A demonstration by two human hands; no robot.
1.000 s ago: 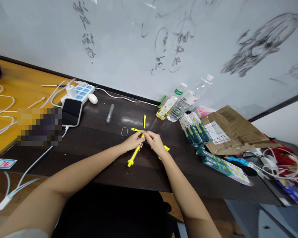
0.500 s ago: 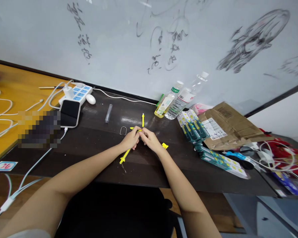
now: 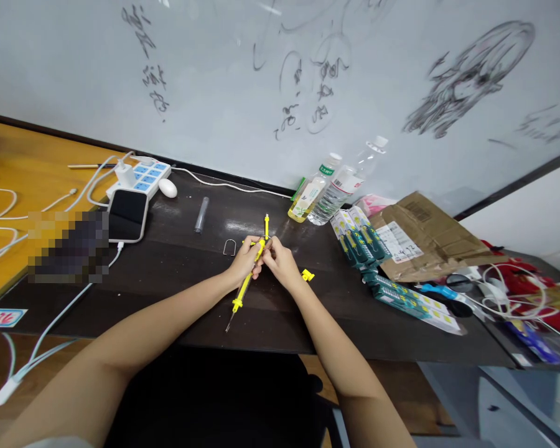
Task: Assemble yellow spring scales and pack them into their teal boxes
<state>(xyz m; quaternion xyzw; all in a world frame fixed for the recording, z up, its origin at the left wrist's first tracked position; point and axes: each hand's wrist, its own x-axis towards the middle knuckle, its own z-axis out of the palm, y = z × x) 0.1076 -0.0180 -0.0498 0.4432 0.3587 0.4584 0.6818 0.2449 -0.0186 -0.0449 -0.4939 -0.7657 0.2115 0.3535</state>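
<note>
My left hand [image 3: 246, 264] is closed around a yellow and clear spring scale [image 3: 243, 290], which slants down toward the table's front edge. A thin wire hook [image 3: 230, 322] sticks out of its lower end. Against the scale's upper end, the fingertips of my right hand [image 3: 279, 259] are pinched on a small part I cannot make out. Just beyond both hands lies a yellow rod [image 3: 267, 225]. To the left are a bent metal wire loop [image 3: 229, 247] and a clear tube [image 3: 201, 215]. A small yellow piece [image 3: 307, 274] rests right of my right forearm.
Packaged boxes [image 3: 354, 239] and a brown cardboard parcel [image 3: 420, 230] occupy the right side, with bottles [image 3: 310, 196] behind. At left are a phone [image 3: 127, 214], a power strip [image 3: 152, 177] and cables. A whiteboard [image 3: 205, 81] stands at the back.
The spring scale has turned in my left hand, and its yellow upper end now shows between the hands. Its hook end has shifted slightly right. My right fingers stay by the upper end.
</note>
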